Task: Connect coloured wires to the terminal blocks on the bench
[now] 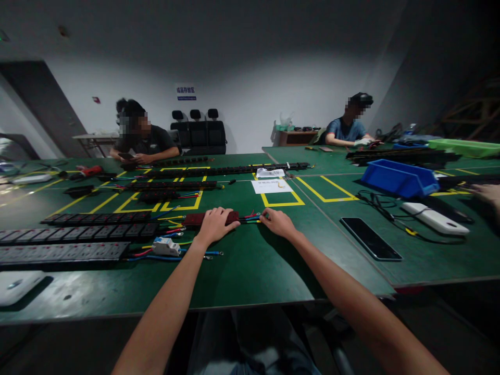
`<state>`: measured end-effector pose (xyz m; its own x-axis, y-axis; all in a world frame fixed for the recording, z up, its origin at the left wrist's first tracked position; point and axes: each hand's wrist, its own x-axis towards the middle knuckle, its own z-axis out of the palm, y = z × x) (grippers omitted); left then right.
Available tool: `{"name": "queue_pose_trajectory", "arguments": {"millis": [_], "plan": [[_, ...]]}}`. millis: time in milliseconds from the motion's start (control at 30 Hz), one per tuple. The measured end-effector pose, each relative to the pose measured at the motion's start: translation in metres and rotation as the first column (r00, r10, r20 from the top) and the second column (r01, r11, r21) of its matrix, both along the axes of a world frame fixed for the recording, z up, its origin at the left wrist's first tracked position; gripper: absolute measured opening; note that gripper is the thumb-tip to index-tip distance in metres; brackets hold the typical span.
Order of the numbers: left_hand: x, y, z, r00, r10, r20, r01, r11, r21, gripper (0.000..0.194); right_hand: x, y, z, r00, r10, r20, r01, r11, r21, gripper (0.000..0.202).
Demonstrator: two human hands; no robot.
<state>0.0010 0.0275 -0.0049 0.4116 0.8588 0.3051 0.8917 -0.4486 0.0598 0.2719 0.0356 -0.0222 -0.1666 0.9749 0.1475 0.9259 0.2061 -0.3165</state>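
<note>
A dark red block (pixel 191 220), perhaps a socket module, lies on the green table (pixel 242 271). My left hand (pixel 214 225) covers its middle, fingers over the far edge and thumb along the near side, gripping it. Short coloured wires (pixel 250 218) run out of the block's right end. My right hand (pixel 278 223) pinches their tips between thumb and fingers. To the left, black power strips (pixel 66 251) lie side by side with lugged wires at their ends. A grey-white circuit breaker (pixel 166 246) sits among those wires.
Right of my arm lie a smartphone (pixel 369 238), a white power bank (pixel 435 219) with black cables, and a blue bin (pixel 398 178). Paper sheets (pixel 271 186) lie ahead, near yellow tape outlines. Two people sit across the table; another person's hand (pixel 488 194) shows at right.
</note>
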Motion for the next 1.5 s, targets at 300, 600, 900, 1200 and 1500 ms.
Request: {"name": "queue_pose_trajectory", "arguments": {"millis": [300, 600, 900, 1200, 1500], "plan": [[-0.0011, 0.0029, -0.0036, 1.000, 0.000, -0.012, 0.000, 1.000, 0.016, 0.073, -0.0008, -0.0012, 0.0014, 1.000, -0.006, 0.001, 0.006, 1.000, -0.005, 0.026], [-0.0004, 0.0011, -0.0010, 1.000, 0.000, -0.021, 0.000, 1.000, 0.006, 0.073, -0.0003, -0.0014, 0.0018, 1.000, -0.004, 0.007, 0.004, 1.000, -0.010, 0.026], [-0.0002, 0.0008, -0.0004, 1.000, -0.003, -0.005, 0.003, 1.000, -0.009, 0.075, -0.0004, -0.0026, 0.0036, 1.000, 0.000, 0.010, 0.000, 1.000, -0.014, 0.027], [0.0002, 0.0007, -0.0003, 1.000, 0.000, -0.005, 0.000, 1.000, -0.010, 0.073, -0.0003, -0.0018, 0.0026, 1.000, 0.004, -0.001, -0.004, 1.000, -0.004, 0.025], [0.0000, 0.0009, -0.0006, 1.000, 0.001, -0.015, -0.001, 1.000, -0.008, 0.074, 0.0002, -0.0013, 0.0015, 1.000, 0.002, 0.007, -0.002, 1.000, -0.005, 0.026]]}}
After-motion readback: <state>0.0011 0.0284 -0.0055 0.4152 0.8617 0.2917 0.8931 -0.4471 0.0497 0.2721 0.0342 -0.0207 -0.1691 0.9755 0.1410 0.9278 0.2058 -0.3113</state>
